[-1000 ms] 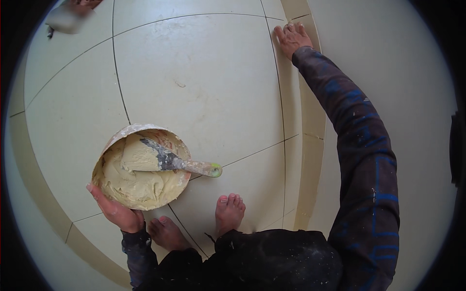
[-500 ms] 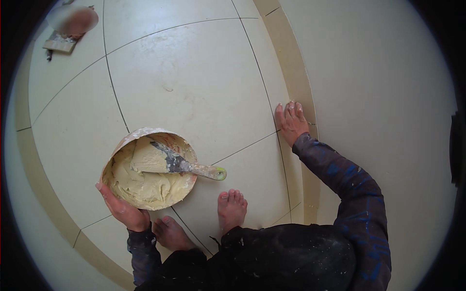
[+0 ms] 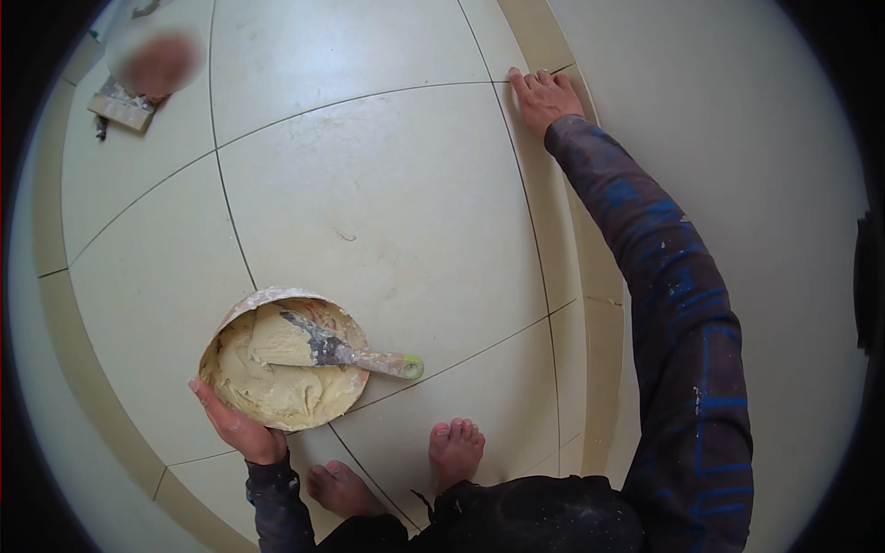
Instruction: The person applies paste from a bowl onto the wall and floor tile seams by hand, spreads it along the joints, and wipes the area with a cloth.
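Observation:
My left hand (image 3: 241,435) grips the side of a round, paste-smeared bucket (image 3: 274,295), tilted so its mouth faces up at me. Thick cream-coloured putty (image 3: 295,394) fills much of it. A putty knife (image 3: 343,353) lies across the putty, its blade coated and its green-tipped handle sticking out over the right rim. Far forward on the right, my right hand (image 3: 550,100) reaches down to the foot of the wall, fingers apart, at the tile joint beside the skirting. No object shows in it.
Large cream floor tiles (image 3: 378,194) with dark joints spread ahead. Tile skirting (image 3: 604,369) runs along the right wall. At the far left lies a pale block-like tool (image 3: 123,111) by a blurred reddish shape. My bare feet (image 3: 456,452) are just right of the bucket.
My right hand has moved forward along the skirting, from one tile joint to a farther one, the arm now stretched out. My left hand keeps its hold on the bucket; the view has shifted slightly.

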Available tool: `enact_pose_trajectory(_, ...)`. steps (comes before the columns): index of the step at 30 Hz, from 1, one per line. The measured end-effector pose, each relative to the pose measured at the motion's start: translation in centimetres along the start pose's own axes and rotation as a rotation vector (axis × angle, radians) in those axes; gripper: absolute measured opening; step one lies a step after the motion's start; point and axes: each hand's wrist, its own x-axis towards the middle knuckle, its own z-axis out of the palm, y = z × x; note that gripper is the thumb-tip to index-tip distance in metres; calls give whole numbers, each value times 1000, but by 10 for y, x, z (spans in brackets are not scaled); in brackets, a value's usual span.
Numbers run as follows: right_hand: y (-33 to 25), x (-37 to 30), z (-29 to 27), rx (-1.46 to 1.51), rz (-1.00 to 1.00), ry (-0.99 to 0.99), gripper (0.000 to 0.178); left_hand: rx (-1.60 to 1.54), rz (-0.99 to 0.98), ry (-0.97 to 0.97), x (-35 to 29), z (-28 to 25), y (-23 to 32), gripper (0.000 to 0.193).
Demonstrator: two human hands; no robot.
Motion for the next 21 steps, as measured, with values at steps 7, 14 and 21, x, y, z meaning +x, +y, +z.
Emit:
enact_pose_trajectory(7, -41, -77, -42, -112, -18, -26, 53, -179, 29, -52, 67, 1, 82, 61)
enact_pose_trajectory(14, 7, -135, -228, 244, 57, -652, 47, -266, 25, 110, 67, 14, 254, 65)
enact_pose_trajectory(21, 83, 16, -292, 369, 85, -412, 29, -236, 91, 20, 116, 127, 367, 62)
